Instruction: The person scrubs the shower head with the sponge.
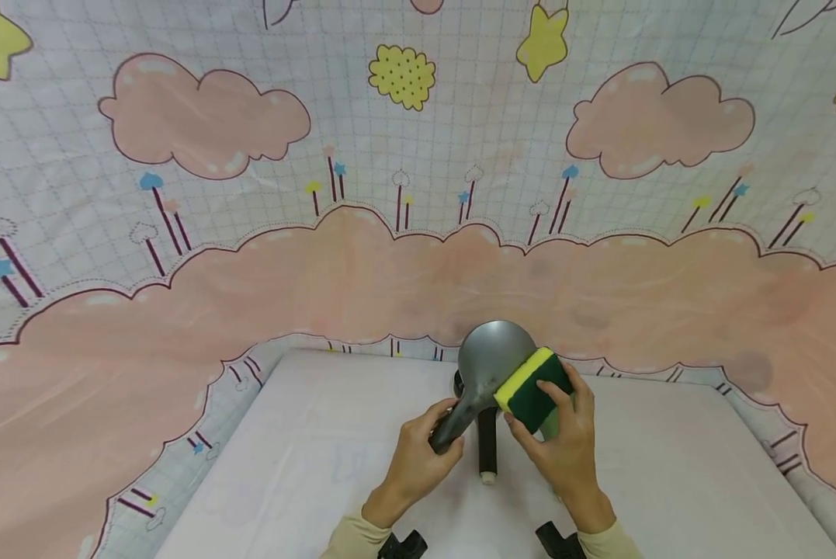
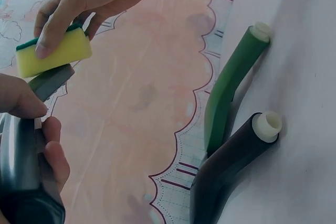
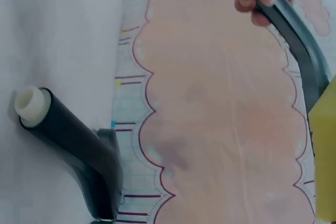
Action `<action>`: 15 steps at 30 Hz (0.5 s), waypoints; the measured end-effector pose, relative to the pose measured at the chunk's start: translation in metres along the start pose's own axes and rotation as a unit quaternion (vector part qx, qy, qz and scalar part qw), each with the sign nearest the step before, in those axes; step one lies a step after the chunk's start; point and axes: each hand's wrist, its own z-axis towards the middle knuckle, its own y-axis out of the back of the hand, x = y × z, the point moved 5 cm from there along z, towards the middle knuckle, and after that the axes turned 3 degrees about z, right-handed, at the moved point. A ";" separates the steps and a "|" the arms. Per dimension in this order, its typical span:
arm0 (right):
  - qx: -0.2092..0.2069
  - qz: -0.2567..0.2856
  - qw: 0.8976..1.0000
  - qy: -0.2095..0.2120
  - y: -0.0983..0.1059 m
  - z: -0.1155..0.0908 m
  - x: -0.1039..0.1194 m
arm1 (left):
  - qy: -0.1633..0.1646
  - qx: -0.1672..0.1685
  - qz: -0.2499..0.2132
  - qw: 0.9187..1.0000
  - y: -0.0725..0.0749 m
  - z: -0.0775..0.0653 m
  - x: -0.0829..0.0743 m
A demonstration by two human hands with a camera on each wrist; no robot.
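Note:
My left hand (image 1: 421,458) grips the handle of a grey handheld shower head (image 1: 496,353), whose round head is raised over the far part of the table. My right hand (image 1: 567,446) holds a sponge (image 1: 539,388), yellow on one side and dark green on the other. The sponge's yellow side faces the shower head, near where the handle joins the round part. In the left wrist view the sponge (image 2: 58,53) is pinched between thumb and fingers. The right wrist view catches only an edge of the yellow sponge (image 3: 325,150) beside the grey handle (image 3: 299,45).
A black shower head (image 1: 487,442) with a white threaded end lies on the white table (image 1: 306,466). A green one (image 2: 231,87) lies beside it, mostly hidden behind my right hand in the head view. Beyond the table hangs a patterned cloth (image 1: 390,287).

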 end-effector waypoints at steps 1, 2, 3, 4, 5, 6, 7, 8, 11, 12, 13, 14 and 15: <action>-0.001 0.002 1.000 -0.008 0.002 0.000 -0.002 | -0.001 0.001 0.000 1.000 0.000 0.000 0.000; 0.000 0.005 1.000 -0.017 0.004 0.001 -0.004 | -0.001 0.002 -0.001 1.000 0.000 -0.001 0.000; 0.003 0.008 1.000 -0.027 0.005 0.000 -0.005 | 0.000 0.003 -0.002 1.000 0.000 -0.001 0.000; 0.007 0.010 0.999 -0.034 0.006 0.000 -0.007 | -0.001 0.004 -0.004 1.000 -0.001 -0.001 0.000; 0.010 0.013 0.999 -0.040 0.006 0.000 -0.007 | -0.002 0.004 -0.004 1.000 -0.001 -0.001 -0.001; 0.013 0.016 0.999 -0.045 0.007 0.000 -0.008 | -0.003 0.003 -0.005 1.000 -0.001 -0.001 -0.001; 0.015 0.015 0.999 -0.048 0.007 0.000 -0.008 | -0.004 0.002 -0.005 1.000 -0.001 -0.001 -0.001; 0.017 0.014 0.999 -0.048 0.007 0.000 -0.008 | -0.004 0.001 -0.005 1.000 -0.002 -0.001 -0.001; 0.013 0.012 0.999 -0.028 0.004 -0.001 -0.004 | 0.001 0.000 -0.006 1.000 -0.002 -0.002 -0.001; 0.013 0.014 1.000 -0.018 0.002 -0.002 -0.002 | 0.005 0.000 -0.006 1.000 -0.002 -0.002 -0.001; 0.014 0.017 1.000 -0.006 0.001 -0.003 0.000 | 0.009 0.000 -0.006 1.000 -0.003 -0.002 -0.001; 0.016 0.020 1.000 0.006 -0.001 -0.003 0.002 | 0.014 -0.001 -0.006 1.000 -0.003 -0.002 0.000; 0.019 0.022 0.999 0.015 -0.003 -0.004 0.004 | 0.021 -0.001 -0.007 1.000 -0.003 -0.003 0.000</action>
